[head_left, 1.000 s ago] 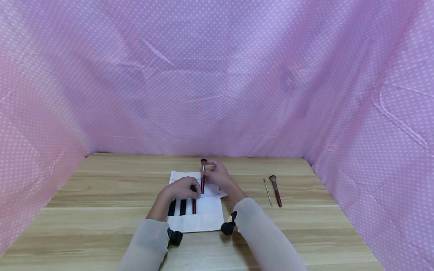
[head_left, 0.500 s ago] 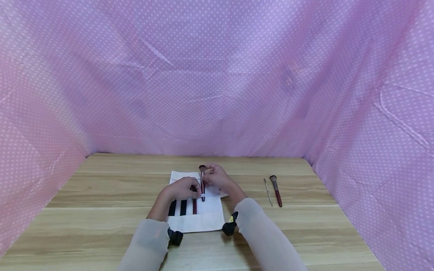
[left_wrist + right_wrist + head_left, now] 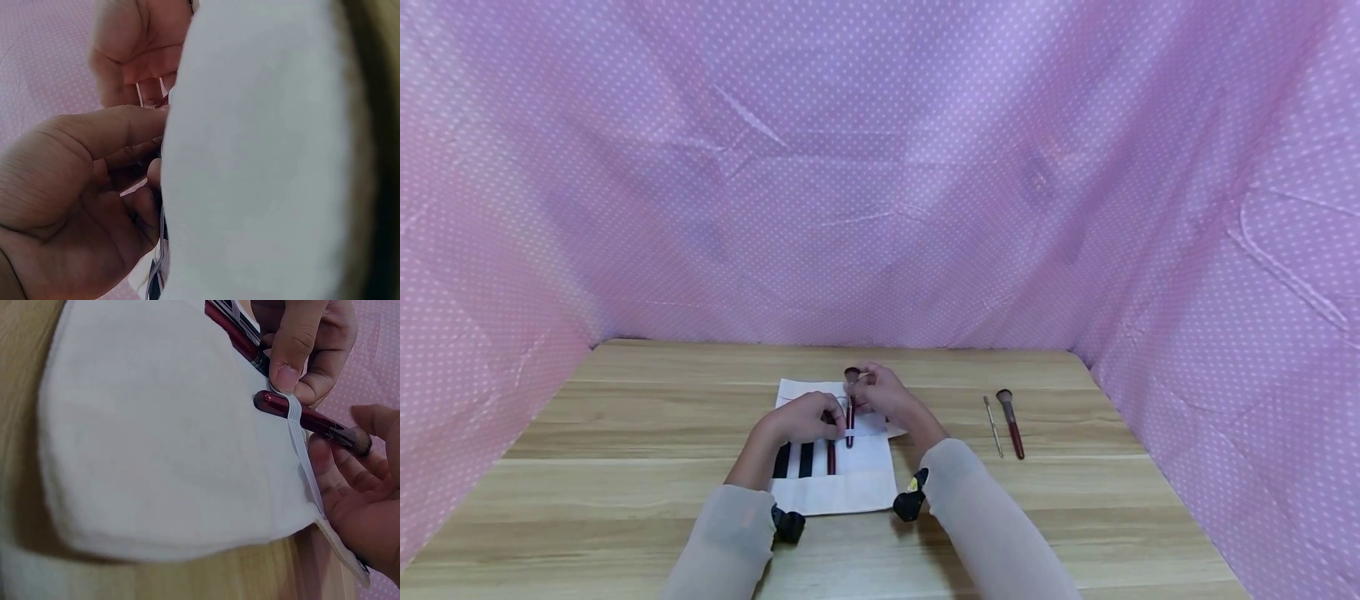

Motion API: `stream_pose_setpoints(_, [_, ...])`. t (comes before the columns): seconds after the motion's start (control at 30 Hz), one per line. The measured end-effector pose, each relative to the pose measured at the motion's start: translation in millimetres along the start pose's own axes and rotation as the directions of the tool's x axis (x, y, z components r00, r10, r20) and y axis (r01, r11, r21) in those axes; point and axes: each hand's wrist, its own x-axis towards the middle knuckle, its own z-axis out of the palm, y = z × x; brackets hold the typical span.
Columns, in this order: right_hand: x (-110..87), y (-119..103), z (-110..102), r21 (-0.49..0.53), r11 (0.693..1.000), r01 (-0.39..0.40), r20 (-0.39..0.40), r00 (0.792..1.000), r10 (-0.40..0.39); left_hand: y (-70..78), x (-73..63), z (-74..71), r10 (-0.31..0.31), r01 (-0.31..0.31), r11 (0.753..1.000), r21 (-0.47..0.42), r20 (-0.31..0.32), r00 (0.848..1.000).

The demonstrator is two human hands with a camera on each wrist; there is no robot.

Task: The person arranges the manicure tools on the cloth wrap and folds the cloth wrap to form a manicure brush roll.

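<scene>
A pale cloth brush roll [image 3: 853, 496] lies unfolded on the table. My left hand [image 3: 805, 417] rests over it and pinches its white elastic band [image 3: 294, 419] between thumb and finger. A makeup brush [image 3: 319, 425] with a dark red handle passes under that band, its handle end sticking out on the near side. My right hand [image 3: 886, 393] holds this brush by its bristle end, fingers bent around it. Beside it, partly covered by my left hand, another dark red handle [image 3: 831, 457] sits in the roll. In the left wrist view, cloth hides the brush.
To the right on the wooden table [image 3: 1097, 500] lie a loose makeup brush [image 3: 1011, 423] and a thin metal tool [image 3: 993, 427]. Two black strips [image 3: 806, 460] show at the roll's left. A pink dotted curtain [image 3: 880, 208] surrounds the table's back and sides.
The brush in my right hand has slid toward me, and its handle end has come through under the elastic band. My left hand has stayed in place.
</scene>
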Motion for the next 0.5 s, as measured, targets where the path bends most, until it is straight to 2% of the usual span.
stream_pose_setpoints(0.27, [1.2, 2.5, 1.2, -0.006, 1.0, 0.001, -0.058, 0.998, -0.001, 0.6, 0.1, 0.8, -0.009, 0.009, 1.0, 0.005, -0.007, 1.0])
stream_pose_setpoints(0.5, [-0.3, 4.1, -1.6, -0.057, 0.998, 0.011, -0.051, 0.999, -0.014, -1.0, 0.4, 0.9, -0.009, 0.009, 1.0, 0.004, -0.013, 1.0])
